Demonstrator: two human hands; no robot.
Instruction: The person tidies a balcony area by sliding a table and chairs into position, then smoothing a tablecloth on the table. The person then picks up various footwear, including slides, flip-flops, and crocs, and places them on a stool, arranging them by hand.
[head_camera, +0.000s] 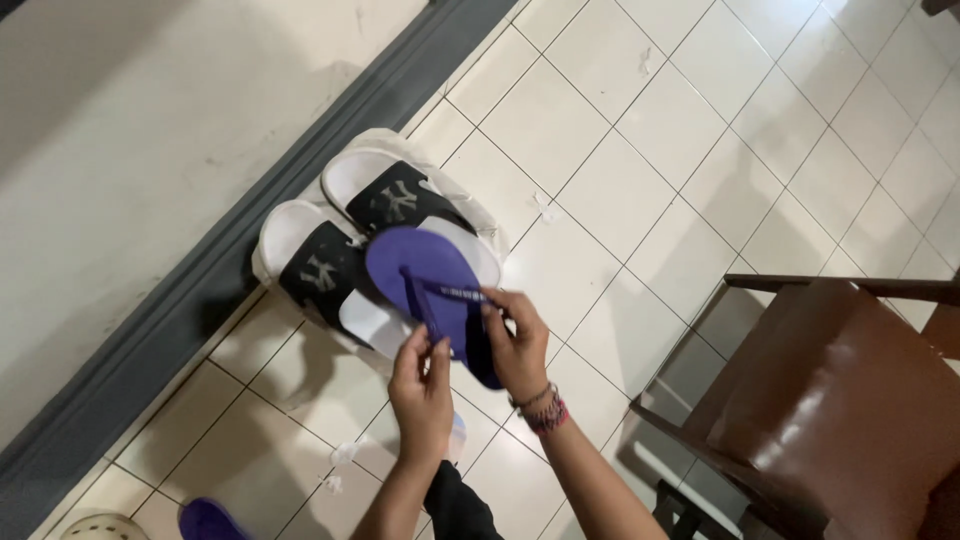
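Head view has us looking down on a purple flip-flop (432, 285), a flat oval of smooth foam with a thin purple thong strap, held above the white tiled floor (640, 190). Our left hand (422, 390) reaches up from below, fingers (412, 345) pinched shut on the strap's near side. Our right hand (517, 345), wearing braided bracelets (545, 410) at the wrist, closes its fingers on the strap's other side and the sole's edge. The sandal's long axis runs diagonally, its rounded toe pointing up-left toward the wall (130, 150) and its heel down-right behind our right palm. Just beneath it sit two white slides (330, 225) with broad black bands, side by side along the grey skirting (230, 260). To the right stands a glossy brown wooden chair (840, 400).
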